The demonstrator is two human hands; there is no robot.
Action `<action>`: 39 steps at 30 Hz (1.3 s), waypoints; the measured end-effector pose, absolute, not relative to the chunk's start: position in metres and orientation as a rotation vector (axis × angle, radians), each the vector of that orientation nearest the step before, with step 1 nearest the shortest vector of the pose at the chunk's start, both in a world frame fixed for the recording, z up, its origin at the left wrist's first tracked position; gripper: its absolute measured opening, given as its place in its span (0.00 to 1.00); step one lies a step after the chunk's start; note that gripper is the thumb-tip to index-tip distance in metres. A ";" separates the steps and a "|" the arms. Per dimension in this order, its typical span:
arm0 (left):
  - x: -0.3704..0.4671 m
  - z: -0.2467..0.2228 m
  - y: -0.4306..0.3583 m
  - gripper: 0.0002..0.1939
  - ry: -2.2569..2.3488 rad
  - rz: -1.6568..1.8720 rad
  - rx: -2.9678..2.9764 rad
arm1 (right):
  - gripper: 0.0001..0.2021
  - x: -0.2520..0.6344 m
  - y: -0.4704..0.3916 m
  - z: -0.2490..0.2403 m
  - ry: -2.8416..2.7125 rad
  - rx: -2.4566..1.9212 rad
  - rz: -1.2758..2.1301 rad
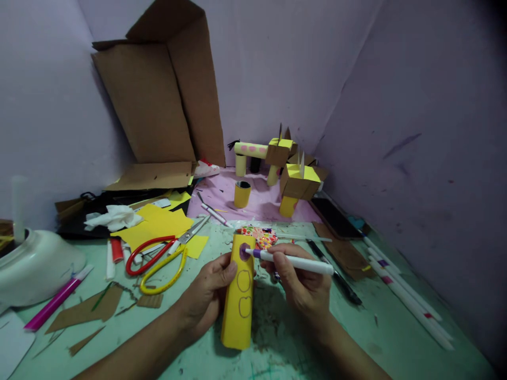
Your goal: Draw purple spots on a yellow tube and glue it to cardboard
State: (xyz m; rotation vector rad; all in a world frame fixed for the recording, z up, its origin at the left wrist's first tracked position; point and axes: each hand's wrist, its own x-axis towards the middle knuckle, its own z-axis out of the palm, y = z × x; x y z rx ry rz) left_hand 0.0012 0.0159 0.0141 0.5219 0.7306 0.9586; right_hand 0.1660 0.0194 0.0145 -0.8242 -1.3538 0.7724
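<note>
My left hand (212,287) is wrapped round a yellow paper tube (237,322), which stands tilted away from me. Its face bears a purple-filled oval at the top and two outlined shapes below. In my right hand (303,279) is a white marker (301,261) with a purple band, pinched between thumb and fingers. The marker's tip touches the purple oval. Behind the tube lies a floral-patterned item (259,236), partly hidden. Scissors (178,248) with one red and one yellow handle rest open to the left of my left hand.
Yellow paper sheets (158,224) and cardboard scraps (89,311) lie left, near a white pot (51,266). Cardboard-and-paper animal figures (299,179) and a short yellow tube (242,195) stand at the back. A black pen (346,287), phone (335,216) and white markers (407,301) lie right.
</note>
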 end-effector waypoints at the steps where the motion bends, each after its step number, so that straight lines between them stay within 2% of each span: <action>1: 0.001 0.014 0.016 0.22 0.730 0.960 0.524 | 0.05 0.166 0.019 0.015 -1.355 -0.823 0.769; 11: 0.001 0.015 0.015 0.25 0.747 0.948 0.507 | 0.04 0.164 0.020 0.014 -1.244 -0.805 0.770; 39: 0.001 0.017 0.016 0.24 0.752 0.954 0.498 | 0.04 0.164 0.021 0.017 -1.216 -0.816 0.779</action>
